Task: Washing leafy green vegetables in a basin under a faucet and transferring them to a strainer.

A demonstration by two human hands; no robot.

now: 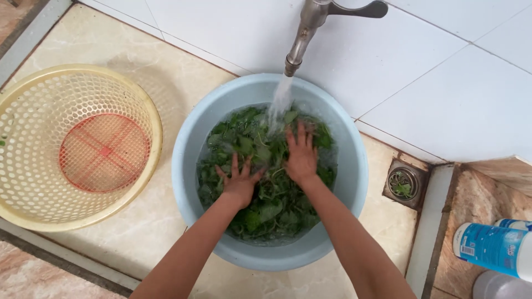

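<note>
Beige floor tiles (160,232) met a white tiled wall. Leafy greens (271,207) floated in a pale blue basin (354,182) under a running tap (302,44); the left hand (239,182) and right hand (302,158) pressed flat, fingers spread, on them. Left lay a yellow basket (33,216); right, a floor drain (404,184).

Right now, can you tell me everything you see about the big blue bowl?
The bowl is round, pale blue and looks like plastic. It stands upright on the tiled floor, under a metal tap whose water pours into it. It is full of water and green leaves. The left hand and the right hand press flat on the leaves, fingers spread. A yellow basket sits beside it, not touching.
</note>
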